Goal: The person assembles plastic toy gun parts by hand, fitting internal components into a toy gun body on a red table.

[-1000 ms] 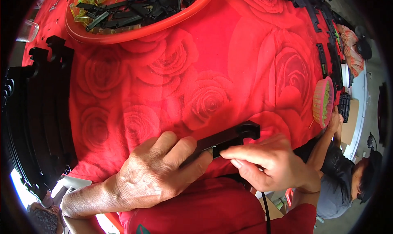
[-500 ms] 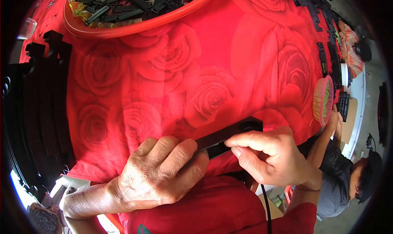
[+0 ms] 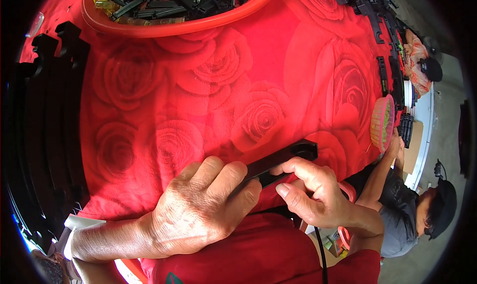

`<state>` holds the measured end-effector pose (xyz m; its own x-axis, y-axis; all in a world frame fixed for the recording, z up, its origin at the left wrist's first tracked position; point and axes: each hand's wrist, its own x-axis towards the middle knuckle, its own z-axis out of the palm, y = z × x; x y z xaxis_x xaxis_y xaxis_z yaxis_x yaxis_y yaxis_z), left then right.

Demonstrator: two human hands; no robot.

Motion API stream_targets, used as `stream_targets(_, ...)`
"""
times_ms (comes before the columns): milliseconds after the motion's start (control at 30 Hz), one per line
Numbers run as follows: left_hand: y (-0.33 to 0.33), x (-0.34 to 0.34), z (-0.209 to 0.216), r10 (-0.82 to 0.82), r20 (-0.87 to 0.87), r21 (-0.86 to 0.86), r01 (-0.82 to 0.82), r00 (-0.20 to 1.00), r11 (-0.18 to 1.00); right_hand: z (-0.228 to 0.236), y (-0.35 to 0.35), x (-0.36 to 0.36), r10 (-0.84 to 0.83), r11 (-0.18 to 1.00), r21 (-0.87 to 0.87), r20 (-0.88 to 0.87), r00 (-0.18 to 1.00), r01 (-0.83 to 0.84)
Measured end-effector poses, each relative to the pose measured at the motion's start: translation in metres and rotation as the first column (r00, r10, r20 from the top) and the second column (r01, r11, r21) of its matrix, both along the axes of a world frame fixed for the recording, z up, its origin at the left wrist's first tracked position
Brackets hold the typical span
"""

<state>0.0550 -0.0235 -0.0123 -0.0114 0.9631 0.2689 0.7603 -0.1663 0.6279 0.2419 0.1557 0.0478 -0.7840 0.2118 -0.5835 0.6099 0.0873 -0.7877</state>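
Note:
A long black plastic strip (image 3: 280, 158) with a rounded notch at its far right end is tilted up to the right above the table's front edge. My left hand (image 3: 198, 204) is closed around its lower left part, hiding that end. Against the strip's near edge rests the index fingertip of my right hand (image 3: 318, 192). The right thumb stands apart from that finger, and the other fingers are curled and partly hidden. Whether anything small is at the right fingertip, I cannot make out.
A red floral cloth (image 3: 198, 100) covers the table. Long black notched parts (image 3: 49, 120) are stacked at left. An orange-red basin (image 3: 198, 25) holds black and yellow pieces. A pink-rimmed basket (image 3: 381, 122) and more black parts (image 3: 377, 25) lie right, beside a co-worker (image 3: 402, 209).
My right thumb has moved away from the index finger, which reaches further in at the strip's edge. The left hand still grips the strip, slightly higher and further right. The view has shifted slightly.

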Motion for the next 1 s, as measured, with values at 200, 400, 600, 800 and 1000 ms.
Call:
stream_targets(200,0.001,0.001,0.001,-0.022,-0.032,-0.025,0.021,0.999,0.999,-0.007,0.006,0.003,-0.03,0.993,-0.115,-0.021,0.999,0.027)
stream_targets(400,0.002,0.0,0.004,-0.026,-0.065,-0.009,0.025,0.998,1.0,-0.012,0.004,0.007,0.195,0.889,0.451,-0.222,0.955,-0.076)
stream_targets(600,0.001,0.001,0.005,-0.012,-0.102,0.014,0.013,0.995,1.0,0.005,0.032,-0.034,0.481,0.554,0.823,-0.191,0.856,-0.128)
stream_targets(800,0.001,0.004,0.003,-0.012,-0.153,0.047,0.02,0.988,0.999,-0.015,0.051,-0.041,0.449,0.812,0.495,-0.19,0.873,-0.31)
stream_targets(1000,0.001,0.005,0.002,-0.004,-0.154,0.055,0.013,0.988,0.998,-0.02,0.053,-0.044,0.403,0.868,0.385,-0.183,0.897,-0.312)
